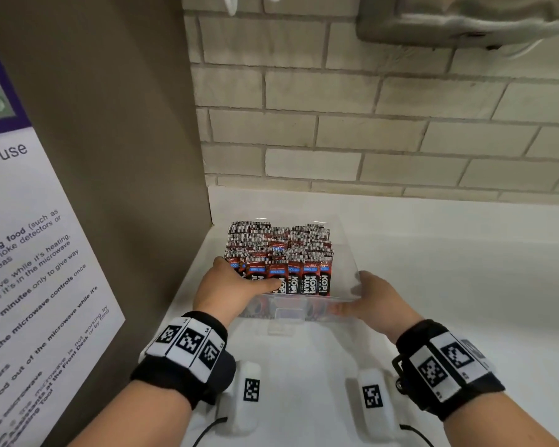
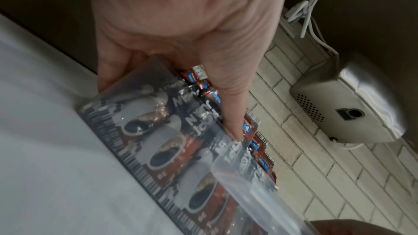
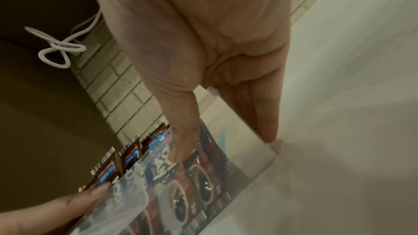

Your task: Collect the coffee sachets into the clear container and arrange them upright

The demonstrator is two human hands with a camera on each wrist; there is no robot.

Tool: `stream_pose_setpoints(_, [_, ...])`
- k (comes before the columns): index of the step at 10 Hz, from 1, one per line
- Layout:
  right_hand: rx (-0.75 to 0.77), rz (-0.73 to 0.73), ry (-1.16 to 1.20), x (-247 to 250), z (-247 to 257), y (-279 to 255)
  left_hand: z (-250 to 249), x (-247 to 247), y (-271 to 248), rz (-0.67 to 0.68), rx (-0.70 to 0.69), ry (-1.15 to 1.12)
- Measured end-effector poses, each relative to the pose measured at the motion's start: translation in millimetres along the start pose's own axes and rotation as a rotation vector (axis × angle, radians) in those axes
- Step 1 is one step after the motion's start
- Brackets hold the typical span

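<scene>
Head view: glossy red-and-black coffee sachets [image 1: 279, 256] packed upright in rows inside clear rectangular plastic container [image 1: 349, 253] on smooth white counter [image 1: 449, 285]. Left hand [image 1: 229, 290] gripping near-left corner, thumb across front sachets; right hand [image 1: 376, 300] clasping near-right corner, thumb along front wall.

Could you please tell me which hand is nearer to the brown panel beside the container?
Left. The left hand grips the clear container's corner beside the brown panel; the right hand holds the opposite corner, farther away.

Clear glossy plastic container [image 1: 346, 253], shiny foil sachets [image 1: 310, 279], smooth matt white counter [image 1: 433, 285], rough brick wall [image 1: 368, 130].
</scene>
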State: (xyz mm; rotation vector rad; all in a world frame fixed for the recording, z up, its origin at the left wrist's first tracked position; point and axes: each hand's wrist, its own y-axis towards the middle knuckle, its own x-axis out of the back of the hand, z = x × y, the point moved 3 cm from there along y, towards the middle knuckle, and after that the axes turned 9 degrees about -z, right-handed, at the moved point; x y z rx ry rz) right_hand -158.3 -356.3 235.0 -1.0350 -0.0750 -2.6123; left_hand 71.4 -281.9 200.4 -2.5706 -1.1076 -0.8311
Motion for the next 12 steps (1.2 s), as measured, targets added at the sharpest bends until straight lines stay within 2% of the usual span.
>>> stream_pose_setpoints(2, [-0.020, -0.005, -0.009, 0, -2, 3, -7, -2, 3, -0.023, 0.046, 0.096])
stream_pose_setpoints(4, [-0.023, -0.008, -0.008, -2, -6, 4, -11, -1, 3, -0.068, 0.088, 0.048])
stream_pose_setpoints(8, [-0.028, -0.005, 0.036, -4, -8, 3, -7, 2, 2, -0.033, 0.047, -0.122])
stream_pose_setpoints(10, [-0.024, -0.006, -0.012, 12, 5, -9, -11, 7, -4, 0.025, 0.031, -0.113])
stream_pose_setpoints(11, [0.013, -0.025, -0.011, 27, 14, -22, -9, 10, -6, 0.052, 0.036, -0.098])
stream_pose_setpoints(12, [0.106, -0.108, 0.070, 52, 26, -37, -7, 18, -13, 0.007, 0.018, -0.055])
